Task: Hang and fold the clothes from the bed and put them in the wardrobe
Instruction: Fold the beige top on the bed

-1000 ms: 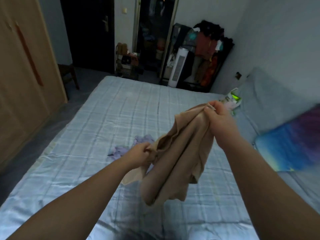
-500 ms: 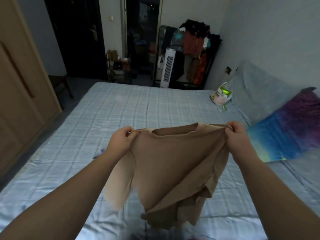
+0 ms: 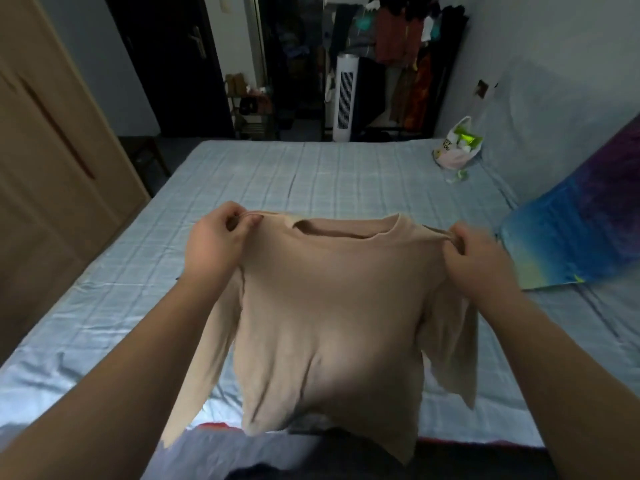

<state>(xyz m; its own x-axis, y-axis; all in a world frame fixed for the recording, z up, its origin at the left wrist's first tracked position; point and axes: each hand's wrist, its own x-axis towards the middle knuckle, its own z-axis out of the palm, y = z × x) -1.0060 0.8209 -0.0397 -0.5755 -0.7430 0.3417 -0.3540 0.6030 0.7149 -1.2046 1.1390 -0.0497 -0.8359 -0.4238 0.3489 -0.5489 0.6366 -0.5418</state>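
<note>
A beige long-sleeved top point(image 3: 329, 306) hangs spread out in front of me above the bed point(image 3: 311, 174). My left hand point(image 3: 216, 242) pinches its left shoulder. My right hand point(image 3: 481, 259) pinches the right shoulder. The neckline faces up between my hands, and both sleeves dangle at the sides. The hem hangs near the bed's front edge. The wooden wardrobe point(image 3: 45, 150) stands shut on the left.
A blue and purple pillow point(image 3: 581, 230) lies at the right of the bed. A plastic bag point(image 3: 457, 147) sits at the far right corner. Beyond the bed are a white tower fan point(image 3: 344, 98), a loaded clothes rack point(image 3: 408, 46) and a dark door point(image 3: 180, 60).
The bunched top has been opened out. My hands moved apart to its shoulders and the shirt now hangs flat and full length. The view shifted closer to the bed.
</note>
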